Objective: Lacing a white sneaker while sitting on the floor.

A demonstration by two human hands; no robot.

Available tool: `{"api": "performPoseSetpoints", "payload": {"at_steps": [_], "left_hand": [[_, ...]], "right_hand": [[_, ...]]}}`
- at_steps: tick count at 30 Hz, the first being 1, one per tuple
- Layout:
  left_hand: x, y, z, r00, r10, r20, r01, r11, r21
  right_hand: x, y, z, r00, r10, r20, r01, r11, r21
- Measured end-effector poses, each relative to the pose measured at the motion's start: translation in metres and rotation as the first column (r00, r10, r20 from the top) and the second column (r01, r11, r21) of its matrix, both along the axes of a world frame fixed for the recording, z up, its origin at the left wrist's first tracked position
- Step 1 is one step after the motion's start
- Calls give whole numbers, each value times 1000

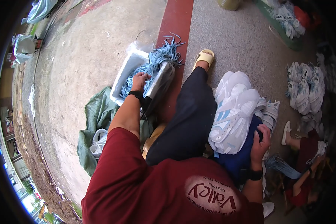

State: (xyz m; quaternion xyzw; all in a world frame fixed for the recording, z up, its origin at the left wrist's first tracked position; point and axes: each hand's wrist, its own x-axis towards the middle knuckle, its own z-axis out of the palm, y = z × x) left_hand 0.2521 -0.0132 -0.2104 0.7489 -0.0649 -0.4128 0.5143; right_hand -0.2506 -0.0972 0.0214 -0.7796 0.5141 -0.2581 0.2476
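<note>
My left hand (140, 80) is over a white foam box (117, 86), its fingers closed at the light-blue shoelaces (132, 74) inside; the fingertips partly hide what they pinch. A thick bunch of these laces (167, 52) spills over the box's far right edge. Across my right thigh lies a stack of white mesh shoe uppers (232, 115) with light-blue stripes. Beside its lower right edge is my right hand (260, 143), fingers curved and thumb apart, with nothing visible between them. Dark blue cloth (235, 161) lies under the stack, close to that hand.
A green sack (97, 108) with white shoe parts (99, 142) stands left of me. More bundled uppers (305, 87) lie on the floor at right. Another person (306, 164) sits at the lower right, near more blue laces (283, 167). A green container (285, 35) holds shoe parts at the far right.
</note>
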Motion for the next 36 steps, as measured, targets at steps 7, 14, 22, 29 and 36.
{"api": "performPoseSetpoints", "payload": {"at_steps": [7,14,22,29,36], "left_hand": [[15,-5,-26,949,-117,293,86,989,118],[27,-13,-22,852,-208,480,85,961,265],[36,-23,-29,924,-229,307,184,968,168],[28,-21,-29,930,-257,262,200,954,225],[24,-15,-30,964,-259,68,242,952,187]], "right_hand": [[-2,3,0,999,-36,18,35,999,13],[4,-2,2,999,-32,6,31,998,53],[7,-4,6,1000,-18,-22,20,997,69],[7,-3,4,999,-36,-34,38,997,72],[8,-3,4,999,-29,-36,32,997,70]]}}
